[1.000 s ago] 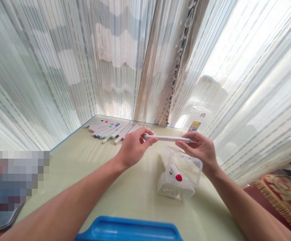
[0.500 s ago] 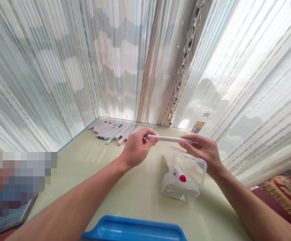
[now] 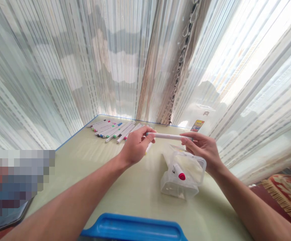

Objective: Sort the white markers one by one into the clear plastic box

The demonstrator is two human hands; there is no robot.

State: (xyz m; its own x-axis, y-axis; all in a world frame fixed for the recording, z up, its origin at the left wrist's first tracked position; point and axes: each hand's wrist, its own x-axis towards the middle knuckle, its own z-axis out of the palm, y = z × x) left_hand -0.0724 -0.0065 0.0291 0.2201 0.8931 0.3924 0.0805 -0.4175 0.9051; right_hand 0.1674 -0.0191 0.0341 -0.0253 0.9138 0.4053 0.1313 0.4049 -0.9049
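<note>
A white marker with teal ends (image 3: 169, 136) is held level above the table between my two hands. My left hand (image 3: 137, 143) pinches its left end between thumb and fingers. At the other end, my right hand (image 3: 202, 146) has its fingers closed on the tip. Just below my right hand stands a clear plastic case (image 3: 179, 193) with its lid open. Inside it lies a white marker with a red end (image 3: 181, 175). Many white markers with coloured ends (image 3: 111, 130) lie in a loose pile beyond my left hand, which hides part of them.
The pale green table (image 3: 125, 190) has a blue edge. A blue tray or handle (image 3: 137, 227) is at the near side. Sheer curtains (image 3: 120, 60) hang behind the table. A clear package with a yellow label (image 3: 198, 125) is at the back right. A fringed cloth (image 3: 286, 194) lies far right.
Both hands still hold the marker at its ends, with only a slight shift. A yellow-ended marker below my left hand now shows more. The whole view has moved slightly.
</note>
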